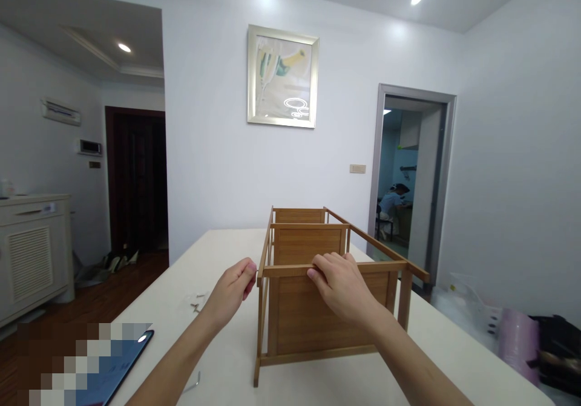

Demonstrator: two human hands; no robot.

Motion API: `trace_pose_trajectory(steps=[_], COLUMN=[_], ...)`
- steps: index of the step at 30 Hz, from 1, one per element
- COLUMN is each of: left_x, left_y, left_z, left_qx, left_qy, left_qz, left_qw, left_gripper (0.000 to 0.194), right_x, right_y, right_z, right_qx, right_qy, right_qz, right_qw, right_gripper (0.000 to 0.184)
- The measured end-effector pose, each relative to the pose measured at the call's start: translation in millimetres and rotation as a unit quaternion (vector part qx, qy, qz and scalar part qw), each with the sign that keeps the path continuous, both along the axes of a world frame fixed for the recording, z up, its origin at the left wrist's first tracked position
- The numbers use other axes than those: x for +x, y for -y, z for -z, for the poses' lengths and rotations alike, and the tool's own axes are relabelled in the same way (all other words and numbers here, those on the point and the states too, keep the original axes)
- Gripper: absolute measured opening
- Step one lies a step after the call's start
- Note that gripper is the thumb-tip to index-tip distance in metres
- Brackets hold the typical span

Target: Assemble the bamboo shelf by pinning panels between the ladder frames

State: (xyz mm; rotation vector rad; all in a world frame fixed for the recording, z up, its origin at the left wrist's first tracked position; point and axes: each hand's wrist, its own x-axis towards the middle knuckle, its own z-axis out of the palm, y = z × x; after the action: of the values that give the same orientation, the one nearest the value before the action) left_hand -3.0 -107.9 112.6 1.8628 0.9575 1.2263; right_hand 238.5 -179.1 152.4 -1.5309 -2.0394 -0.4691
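A half-built bamboo shelf frame [318,309] lies on its side on the white table [218,363]. My right hand [342,285] grips the top rail of its near panel, fingers curled over the bar. My left hand [233,288] is pinched shut at the frame's left corner post, holding a small metal piece I cannot make out against the wood. Several loose screws [198,302] lie on the table just left of that hand.
An Allen key [194,383] lies near the table's front edge. A tablet [115,366] rests at the front left. Plastic bags and a pink roll [517,336] sit at the right. A person sits in the room beyond the doorway [393,203].
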Motion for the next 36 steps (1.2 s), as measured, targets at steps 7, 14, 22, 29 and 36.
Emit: trace_pose_trajectory(steps=[7,14,22,29,36], left_x=[1.6,-1.5,1.2,6.7,-1.0], left_y=[3.5,3.4,6.1,6.2,4.0], left_z=[-3.7,0.5,-6.1,-7.0,-7.6], left_qx=[0.088,0.107,-0.048,0.016,0.113], left_qy=[-0.023,0.029,0.042,-0.014,-0.055], left_qz=[0.009,0.003,-0.006,0.002,0.014], left_qw=[0.996,0.994,0.998,1.000,0.992], left_gripper=[0.027,0.011,0.046,0.039,0.015], right_x=[-0.2,0.5,-0.1,-0.2,-1.2], right_y=[-0.3,-0.4,0.9,1.0,0.6], right_z=[0.0,-0.2,-1.0,-0.8,-0.1], right_qx=[0.016,0.013,0.014,0.015,0.010], right_qy=[0.013,0.005,0.004,0.004,0.001], right_qz=[0.006,0.002,-0.008,-0.006,-0.003], right_qw=[1.000,1.000,1.000,1.000,1.000], right_gripper=[0.028,0.028,0.027,0.026,0.026])
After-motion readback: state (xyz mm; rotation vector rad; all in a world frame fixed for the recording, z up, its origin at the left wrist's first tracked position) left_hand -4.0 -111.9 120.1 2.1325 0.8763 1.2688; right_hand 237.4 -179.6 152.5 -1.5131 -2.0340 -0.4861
